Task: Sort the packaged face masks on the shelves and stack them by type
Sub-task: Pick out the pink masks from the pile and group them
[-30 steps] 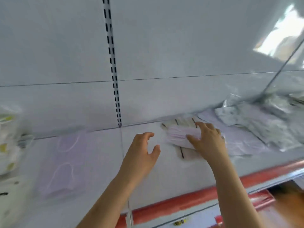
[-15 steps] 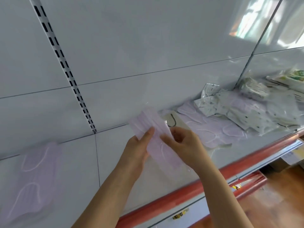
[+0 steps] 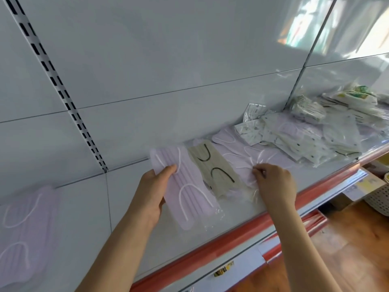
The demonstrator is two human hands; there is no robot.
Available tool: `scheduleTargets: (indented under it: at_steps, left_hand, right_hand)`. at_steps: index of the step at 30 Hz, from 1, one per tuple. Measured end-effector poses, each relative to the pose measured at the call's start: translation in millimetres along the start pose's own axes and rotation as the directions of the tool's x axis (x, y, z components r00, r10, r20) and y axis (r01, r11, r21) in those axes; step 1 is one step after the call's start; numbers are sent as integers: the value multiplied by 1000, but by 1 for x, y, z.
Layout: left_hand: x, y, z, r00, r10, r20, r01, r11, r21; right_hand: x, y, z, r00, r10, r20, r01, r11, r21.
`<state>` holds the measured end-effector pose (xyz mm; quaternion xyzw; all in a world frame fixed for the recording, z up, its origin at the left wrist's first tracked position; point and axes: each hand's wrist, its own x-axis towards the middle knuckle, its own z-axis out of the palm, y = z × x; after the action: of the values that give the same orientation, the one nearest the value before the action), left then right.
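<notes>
Bright daylight glares off the glossy back panel (image 3: 305, 28) upper right; wide-angle edges bend, slightly soft.

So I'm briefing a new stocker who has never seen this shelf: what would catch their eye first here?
Probably the lilac packaged mask that the left hand holds up at centre, over the white shelf. Right beside it lies a beige mask with black ear loops, and the right hand pinches the wrapper of another lilac mask. Far right sits a jumbled heap of patterned packs.

Shop: slotted shelving (image 3: 63, 95), price strip (image 3: 210, 247)
</notes>
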<state>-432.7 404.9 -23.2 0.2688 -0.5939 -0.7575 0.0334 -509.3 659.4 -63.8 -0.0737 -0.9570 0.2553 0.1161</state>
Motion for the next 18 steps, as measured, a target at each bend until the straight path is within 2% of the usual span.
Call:
scheduleTargets:
  at_steps: [3,5,6,8,10,11,12,13,14,15,16,17,18]
  left_hand:
    - [-2,1,2,1000,4,-2,-4,999,54]
    - [-4,2,2,1000,-2,18,1,996,94]
    - [-6,2,3,999,-6,35,1,992,125]
    - [-8,1,6,997,-3,73,-10,984,180]
    - [-9,1,11,990,-28,136,3,983,182]
    - [-9,1,14,978,-54,199,26,990,139]
    - [-10,3,16,961,-89,262,69,994,85]
    - [-11,3,19,950,-109,291,96,994,60]
    - [-10,2,21,951,-111,290,95,993,69]
    - [-8,0,22,963,-90,255,61,991,120]
    - [-6,-2,22,982,-47,185,15,984,175]
    - [-3,-5,20,994,-11,110,-11,981,192]
    - [0,-7,17,999,-12,47,4,986,164]
  right_hand:
    - [0,0,-2,999,32,-33,-31,999,37]
    - [-2,-1,-9,993,73,-94,-61,991,123]
    - [-5,-2,-16,988,90,-123,-58,969,240]
    - [-15,-11,-32,990,54,-127,22,847,532]
    - [-30,-29,-41,981,-150,-121,192,713,675]
    - [-37,-37,-39,950,-287,-123,293,679,673]
    - [-43,-46,-33,887,-441,-135,420,651,633]
    - [-50,-55,-24,795,-592,-133,553,617,559]
    - [-56,-62,-14,691,-715,-106,656,559,507]
    - [-59,-65,-4,618,-784,-66,703,512,494]
    - [-58,-63,3,599,-800,-43,700,496,514]
    - [-54,-60,4,638,-769,-48,663,516,543]
    - [-46,-55,4,718,-692,-74,608,571,552]
